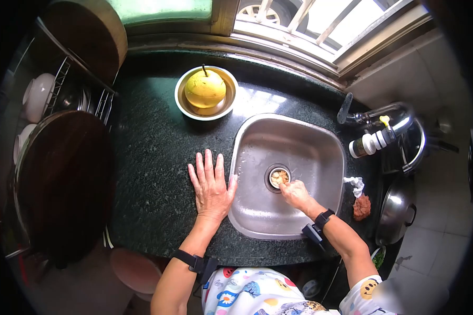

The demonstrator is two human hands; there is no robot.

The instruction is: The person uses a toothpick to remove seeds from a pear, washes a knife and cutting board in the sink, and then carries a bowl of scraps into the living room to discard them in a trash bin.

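Note:
My left hand lies flat on the dark speckled counter, fingers spread, with the thumb at the sink's left rim. Inside the stainless steel sink, my right hand is closed, its fingertips at the edge of a small sink strainer. Pale and orange-brown food scraps sit in the strainer, which is at the drain. The fingertips partly hide its lower right edge. Water drops dot the sink's floor.
Behind the sink's left side, a bowl holds a yellow pomelo-like fruit. A faucet with a white filter stands right. A crumpled white cloth, a reddish-brown scrubber and a pot lid lie nearby. A dish rack stands left.

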